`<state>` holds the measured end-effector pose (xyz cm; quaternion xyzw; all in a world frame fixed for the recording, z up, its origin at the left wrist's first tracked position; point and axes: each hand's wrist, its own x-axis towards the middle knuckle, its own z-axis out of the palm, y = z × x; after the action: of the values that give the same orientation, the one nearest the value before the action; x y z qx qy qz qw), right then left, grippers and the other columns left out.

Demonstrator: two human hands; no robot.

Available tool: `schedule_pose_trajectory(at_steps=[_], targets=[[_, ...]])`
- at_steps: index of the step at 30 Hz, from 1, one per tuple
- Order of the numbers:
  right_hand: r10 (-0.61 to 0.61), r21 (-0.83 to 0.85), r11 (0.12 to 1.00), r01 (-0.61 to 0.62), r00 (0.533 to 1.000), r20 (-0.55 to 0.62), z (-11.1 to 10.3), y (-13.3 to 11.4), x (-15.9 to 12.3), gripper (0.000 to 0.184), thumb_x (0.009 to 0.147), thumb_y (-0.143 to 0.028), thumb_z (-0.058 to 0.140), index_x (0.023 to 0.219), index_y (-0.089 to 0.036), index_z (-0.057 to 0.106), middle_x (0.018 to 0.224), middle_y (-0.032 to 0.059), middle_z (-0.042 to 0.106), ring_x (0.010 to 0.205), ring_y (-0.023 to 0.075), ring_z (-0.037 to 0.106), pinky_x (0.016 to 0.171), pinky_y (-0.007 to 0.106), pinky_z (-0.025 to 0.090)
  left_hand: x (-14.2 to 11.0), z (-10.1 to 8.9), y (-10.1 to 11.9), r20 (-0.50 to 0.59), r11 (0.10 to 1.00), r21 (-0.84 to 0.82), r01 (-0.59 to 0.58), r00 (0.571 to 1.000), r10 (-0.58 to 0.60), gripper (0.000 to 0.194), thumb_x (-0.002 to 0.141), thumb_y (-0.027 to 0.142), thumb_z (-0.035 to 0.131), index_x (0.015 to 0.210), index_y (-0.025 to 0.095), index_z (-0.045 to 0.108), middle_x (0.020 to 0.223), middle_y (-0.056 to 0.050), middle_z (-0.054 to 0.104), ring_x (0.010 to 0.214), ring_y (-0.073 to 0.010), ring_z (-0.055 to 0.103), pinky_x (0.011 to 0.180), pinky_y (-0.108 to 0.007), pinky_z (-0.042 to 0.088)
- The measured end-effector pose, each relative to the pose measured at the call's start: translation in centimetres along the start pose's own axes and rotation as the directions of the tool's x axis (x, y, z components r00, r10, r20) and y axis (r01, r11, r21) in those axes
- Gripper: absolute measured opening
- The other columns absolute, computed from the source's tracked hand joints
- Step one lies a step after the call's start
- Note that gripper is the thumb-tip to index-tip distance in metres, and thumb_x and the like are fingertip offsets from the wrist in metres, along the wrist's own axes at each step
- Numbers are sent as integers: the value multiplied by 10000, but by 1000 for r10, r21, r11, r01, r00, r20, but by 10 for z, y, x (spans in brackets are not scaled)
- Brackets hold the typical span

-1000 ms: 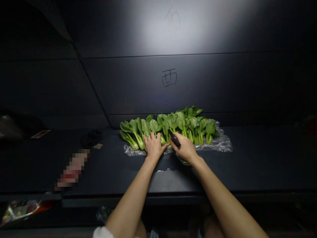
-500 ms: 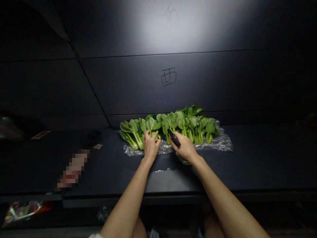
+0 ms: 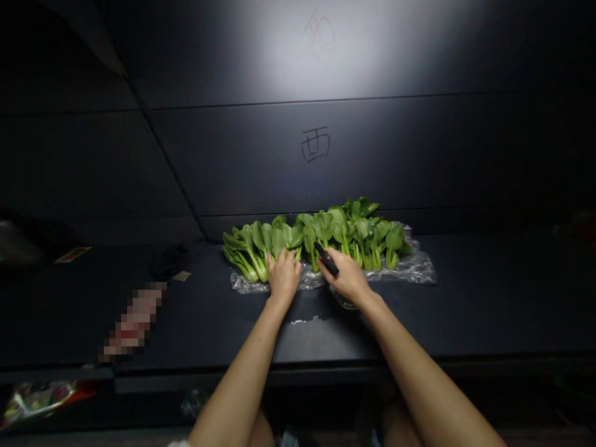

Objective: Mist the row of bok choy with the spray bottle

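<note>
A row of green bok choy [image 3: 254, 245] lies on crinkled clear plastic [image 3: 419, 267], leaves toward the back panel. My left hand [image 3: 284, 277] reaches onto the stems left of the row's middle, its fingers spread over them and the tips partly hidden among the leaves. In my right hand [image 3: 350, 279] is a spray bottle [image 3: 326, 259]; its black head sticks out toward the greens. A bit of its clear body shows beneath the palm, while the rest is covered by the hand.
The dark shelf [image 3: 488, 298] meets an upright back panel [image 3: 395, 155] marked with drawn characters. Water wets the shelf near its front edge. To the left are a blurred-out tag [image 3: 135, 320], a small card [image 3: 182, 276] and a dark bundle [image 3: 170, 261].
My left hand has flattened from a raised, curled pose, its fingers now lying lower across the bok choy stems. The right hand keeps its place with the spray bottle.
</note>
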<state>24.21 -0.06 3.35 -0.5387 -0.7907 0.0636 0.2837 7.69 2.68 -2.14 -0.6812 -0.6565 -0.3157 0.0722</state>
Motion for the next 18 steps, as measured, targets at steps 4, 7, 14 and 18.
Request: schedule_pose_trajectory(at_steps=[4,7,14,18], targets=[[2,-5,1000,-2,1000,22,-2,-1,-1,226,928,-359,461,995,-194,600,937,71,697,842,190,641,699,245,400,-5,-9,9,-55,983,178,32,998,-23,380,807,413,608,1090,160,595,1197,-175,578,1159,-314,521,1030,-502,349],[13,-4,1000,-13,999,33,-4,-2,-1,220,923,-359,477,1002,-198,604,941,72,701,849,191,641,708,245,400,-1,-15,6,-47,975,206,84,996,-76,269,832,315,563,1048,155,576,1042,-153,619,1056,-300,572,931,-448,412],[-20,-13,1000,21,999,46,-3,-4,0,240,922,-367,483,1054,-201,596,979,76,698,863,197,641,711,253,401,6,-19,-11,-53,979,-57,197,978,-200,426,901,342,455,1275,145,403,835,-77,696,787,-230,672,742,-321,462],[-27,-48,998,32,996,91,-2,-7,-1,210,930,-369,469,998,-218,599,911,53,692,822,175,631,683,239,382,2,-19,-11,-35,989,19,150,988,-149,366,892,356,463,1198,156,490,833,-88,704,824,-237,674,799,-339,450]])
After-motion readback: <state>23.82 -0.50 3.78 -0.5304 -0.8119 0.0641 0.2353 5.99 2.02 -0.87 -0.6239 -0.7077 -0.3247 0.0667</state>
